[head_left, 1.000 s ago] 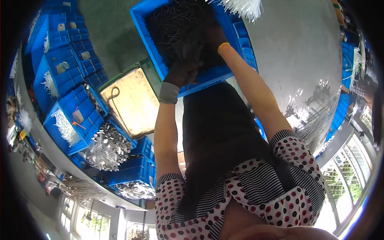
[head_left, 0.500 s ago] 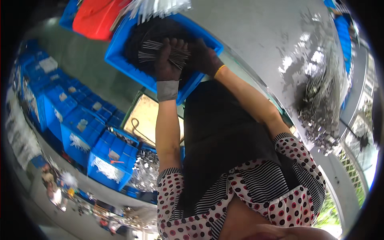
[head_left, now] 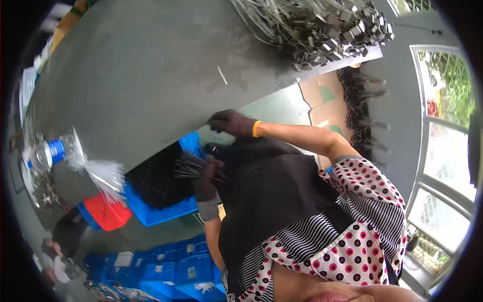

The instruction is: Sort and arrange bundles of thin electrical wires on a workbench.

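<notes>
My left hand (head_left: 206,182), in a dark glove with a grey cuff, grips a small bunch of thin metal rods (head_left: 190,165) that fan out to the left. It hangs just right of a blue crate (head_left: 160,212) full of dark rods, which sits below the table's edge. In a dark glove with a yellow cuff, my right hand (head_left: 230,123) curls its fingers over the near edge of the grey table (head_left: 151,75). A black apron covers my front.
A heap of metal clips and wires (head_left: 322,27) lies on the table's far end. A plastic bottle (head_left: 46,154) and a clear bag (head_left: 103,173) lie at its left. A red crate (head_left: 108,214) stands beside the blue crate, with blue bins (head_left: 171,264) below and cardboard (head_left: 322,98) on the floor.
Both hands were down in the blue crate of rods. The view has swung round, my right hand has gone to the table edge, and my left hand has lifted out a bunch of rods.
</notes>
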`<move>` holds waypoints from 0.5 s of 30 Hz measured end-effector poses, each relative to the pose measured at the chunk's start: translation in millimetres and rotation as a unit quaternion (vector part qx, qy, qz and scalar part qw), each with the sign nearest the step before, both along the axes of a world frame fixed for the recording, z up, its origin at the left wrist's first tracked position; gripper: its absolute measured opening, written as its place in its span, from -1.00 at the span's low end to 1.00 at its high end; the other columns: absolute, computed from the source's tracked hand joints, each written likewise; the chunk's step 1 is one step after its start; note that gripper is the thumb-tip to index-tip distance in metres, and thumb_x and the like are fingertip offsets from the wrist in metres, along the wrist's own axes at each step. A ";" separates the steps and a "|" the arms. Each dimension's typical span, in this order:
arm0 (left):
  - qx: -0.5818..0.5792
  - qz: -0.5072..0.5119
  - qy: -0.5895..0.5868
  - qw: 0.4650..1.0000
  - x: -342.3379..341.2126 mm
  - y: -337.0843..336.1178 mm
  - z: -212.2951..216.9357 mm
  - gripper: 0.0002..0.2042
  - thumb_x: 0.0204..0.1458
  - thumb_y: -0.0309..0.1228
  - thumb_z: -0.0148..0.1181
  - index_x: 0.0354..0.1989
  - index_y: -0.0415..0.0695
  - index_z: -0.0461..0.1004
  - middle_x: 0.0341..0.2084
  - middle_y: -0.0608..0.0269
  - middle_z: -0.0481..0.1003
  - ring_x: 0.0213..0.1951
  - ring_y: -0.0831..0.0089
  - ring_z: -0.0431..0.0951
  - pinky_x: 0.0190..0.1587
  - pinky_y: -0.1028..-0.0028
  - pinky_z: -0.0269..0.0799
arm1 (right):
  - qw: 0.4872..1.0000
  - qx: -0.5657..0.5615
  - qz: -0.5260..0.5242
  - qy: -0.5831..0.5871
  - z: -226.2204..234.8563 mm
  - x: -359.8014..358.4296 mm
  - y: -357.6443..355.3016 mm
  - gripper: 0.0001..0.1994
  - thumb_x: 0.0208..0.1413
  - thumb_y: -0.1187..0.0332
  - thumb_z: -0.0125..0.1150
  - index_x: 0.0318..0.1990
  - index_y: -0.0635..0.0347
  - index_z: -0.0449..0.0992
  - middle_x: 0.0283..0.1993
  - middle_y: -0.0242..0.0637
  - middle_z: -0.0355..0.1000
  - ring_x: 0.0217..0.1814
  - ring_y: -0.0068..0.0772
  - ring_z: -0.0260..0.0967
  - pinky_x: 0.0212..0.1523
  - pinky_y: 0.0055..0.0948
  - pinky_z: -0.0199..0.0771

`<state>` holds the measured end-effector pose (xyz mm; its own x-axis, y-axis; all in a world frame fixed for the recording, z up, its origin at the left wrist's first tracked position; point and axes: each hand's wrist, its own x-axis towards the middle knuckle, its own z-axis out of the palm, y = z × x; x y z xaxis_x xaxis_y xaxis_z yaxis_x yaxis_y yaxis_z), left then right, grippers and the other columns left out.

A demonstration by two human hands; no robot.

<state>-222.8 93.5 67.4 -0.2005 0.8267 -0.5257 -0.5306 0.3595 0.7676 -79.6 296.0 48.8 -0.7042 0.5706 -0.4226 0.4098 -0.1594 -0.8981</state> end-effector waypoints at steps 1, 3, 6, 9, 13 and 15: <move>0.000 -0.022 -0.039 0.999 17.6 1.1 7.4 -0.82 0.09 -0.40 0.19 -0.17 -0.19 0.53 -0.38 0.24 0.57 -0.35 0.50 0.53 -0.25 0.50 0.42 | 0.998 0.023 -0.058 -0.023 -10.7 26.5 10.2 -0.66 0.23 0.18 0.08 -0.03 0.25 0.55 -0.09 -0.07 0.55 -0.12 -0.20 0.53 -0.02 -0.29 0.49; -0.040 -0.035 -0.068 0.996 46.8 1.0 15.1 -0.83 0.08 -0.45 0.18 -0.17 -0.20 0.53 -0.36 0.22 0.57 -0.33 0.49 0.54 -0.24 0.49 0.43 | 0.981 0.064 -0.168 -0.069 -9.3 80.6 28.7 -0.68 0.20 0.20 0.13 -0.04 0.25 0.56 -0.13 -0.09 0.57 -0.15 -0.20 0.54 -0.04 -0.32 0.50; -0.104 -0.049 -0.113 0.987 68.0 29.8 43.5 -0.83 0.04 -0.52 0.18 -0.18 -0.21 0.54 -0.34 0.18 0.59 -0.29 0.46 0.56 -0.19 0.46 0.45 | 0.933 0.182 -0.304 -0.067 -1.1 140.8 53.3 -0.72 0.18 0.25 0.17 -0.06 0.21 0.57 -0.19 -0.13 0.58 -0.12 -0.20 0.55 -0.07 -0.33 0.50; -0.107 -0.137 -0.102 0.980 71.9 67.0 68.0 -0.83 0.00 -0.56 0.20 -0.21 -0.23 0.55 -0.29 0.15 0.60 -0.22 0.40 0.57 -0.10 0.44 0.45 | 0.897 0.236 -0.365 -0.082 1.9 166.3 78.5 -0.77 0.19 0.35 0.16 -0.06 0.23 0.55 -0.17 -0.14 0.58 -0.13 -0.29 0.55 -0.11 -0.38 0.51; -0.047 -0.245 -0.132 0.959 61.7 93.9 52.8 -0.81 -0.07 -0.59 0.23 -0.23 -0.25 0.58 -0.15 0.11 0.57 -0.05 0.33 0.53 0.05 0.40 0.40 | 0.872 0.246 -0.414 -0.090 23.5 171.2 92.0 -0.79 0.19 0.44 0.15 -0.05 0.29 0.54 -0.22 -0.19 0.59 -0.18 -0.43 0.54 -0.14 -0.44 0.52; 0.005 -0.327 -0.103 0.939 47.4 111.1 33.3 -0.80 -0.04 -0.56 0.23 -0.20 -0.24 0.57 -0.05 0.09 0.51 -0.02 0.33 0.50 0.08 0.38 0.38 | 0.857 0.252 -0.444 -0.073 35.4 174.2 93.3 -0.79 0.19 0.44 0.14 -0.06 0.23 0.55 -0.21 -0.16 0.58 -0.17 -0.34 0.56 -0.15 -0.39 0.53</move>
